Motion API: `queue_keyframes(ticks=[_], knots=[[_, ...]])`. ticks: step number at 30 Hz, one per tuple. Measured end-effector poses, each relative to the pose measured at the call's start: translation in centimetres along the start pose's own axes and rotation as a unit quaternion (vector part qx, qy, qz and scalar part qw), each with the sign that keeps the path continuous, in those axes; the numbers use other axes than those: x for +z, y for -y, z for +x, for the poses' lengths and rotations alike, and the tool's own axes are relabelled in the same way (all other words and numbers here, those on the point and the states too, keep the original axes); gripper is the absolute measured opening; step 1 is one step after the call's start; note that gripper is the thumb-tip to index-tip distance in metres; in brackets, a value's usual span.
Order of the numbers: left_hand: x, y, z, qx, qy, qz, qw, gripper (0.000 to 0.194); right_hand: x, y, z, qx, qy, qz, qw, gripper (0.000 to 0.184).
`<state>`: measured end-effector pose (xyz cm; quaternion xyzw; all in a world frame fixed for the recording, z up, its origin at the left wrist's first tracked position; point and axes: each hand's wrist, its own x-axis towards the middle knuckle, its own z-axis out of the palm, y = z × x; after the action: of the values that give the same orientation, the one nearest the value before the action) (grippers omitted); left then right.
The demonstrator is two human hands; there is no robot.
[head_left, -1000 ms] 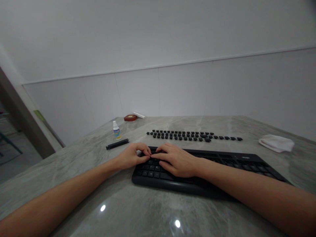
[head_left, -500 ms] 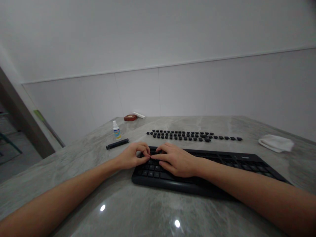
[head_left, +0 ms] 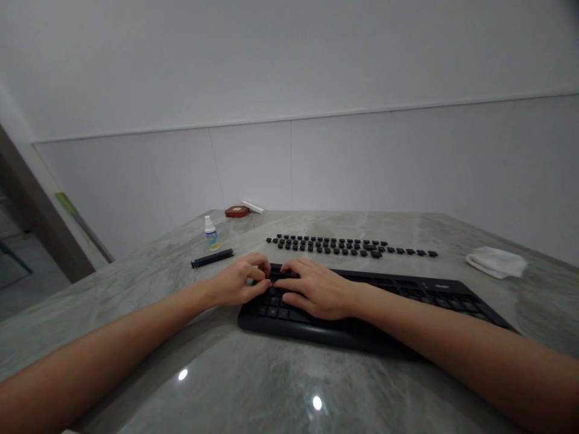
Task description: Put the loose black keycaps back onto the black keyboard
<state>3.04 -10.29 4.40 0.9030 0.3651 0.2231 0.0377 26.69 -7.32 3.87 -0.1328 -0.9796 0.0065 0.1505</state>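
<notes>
A black keyboard (head_left: 407, 289) lies across the grey marble table (head_left: 253, 374). Both my hands are at its left end. My left hand (head_left: 237, 281) sits at the upper left corner with its fingers curled in a pinch; what they hold is hidden. My right hand (head_left: 316, 290) lies over the left keys, fingers stretched toward the left hand and resting on the keycaps. Behind the keyboard, several loose black keycaps (head_left: 344, 246) are laid out in rows.
A small white bottle (head_left: 211, 234) and a black stick-like tool (head_left: 211, 258) lie left of the keycaps. A red-brown box (head_left: 237, 211) and a white strip (head_left: 253, 207) sit by the wall. A folded white cloth (head_left: 496, 263) is at the right.
My left fingers have curled in tighter at the keyboard's corner, and both hands sit slightly lower left in the picture. The view has shifted a little.
</notes>
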Motion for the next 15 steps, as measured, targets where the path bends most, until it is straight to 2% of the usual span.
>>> queue_keyframes(ticks=[4, 8, 11, 12, 13, 14, 15], knots=[[0.3, 0.2, -0.2, 0.003, 0.005, -0.002, 1.000, 0.031, 0.3, -0.1, -0.1, -0.003, 0.001, -0.017, 1.000, 0.037], [1.2, 0.9, -0.3, 0.000, -0.032, -0.046, 0.998, 0.031, 0.5, -0.1, -0.3, -0.006, -0.026, -0.007, 1.000, 0.034], [1.8, 2.0, 0.0, -0.107, -0.088, -0.076, 0.987, 0.034, -0.6, 2.2, -0.4, -0.021, -0.078, 0.090, 0.993, 0.028], [2.0, 2.4, 0.2, -0.158, -0.112, -0.077, 0.978, 0.036, -1.2, 3.5, -0.5, -0.027, -0.099, 0.168, 0.980, 0.026], [2.1, 2.9, 0.3, -0.200, -0.129, -0.072, 0.969, 0.037, -1.6, 5.2, -0.7, -0.020, -0.112, 0.268, 0.957, 0.024], [2.2, 3.5, 0.5, -0.229, -0.139, -0.067, 0.961, 0.038, -2.0, 6.9, -1.0, -0.014, -0.090, 0.376, 0.922, 0.023], [2.4, 4.2, 0.7, -0.250, -0.144, -0.062, 0.955, 0.039, -2.1, 8.6, -1.3, -0.016, -0.049, 0.484, 0.874, 0.022]])
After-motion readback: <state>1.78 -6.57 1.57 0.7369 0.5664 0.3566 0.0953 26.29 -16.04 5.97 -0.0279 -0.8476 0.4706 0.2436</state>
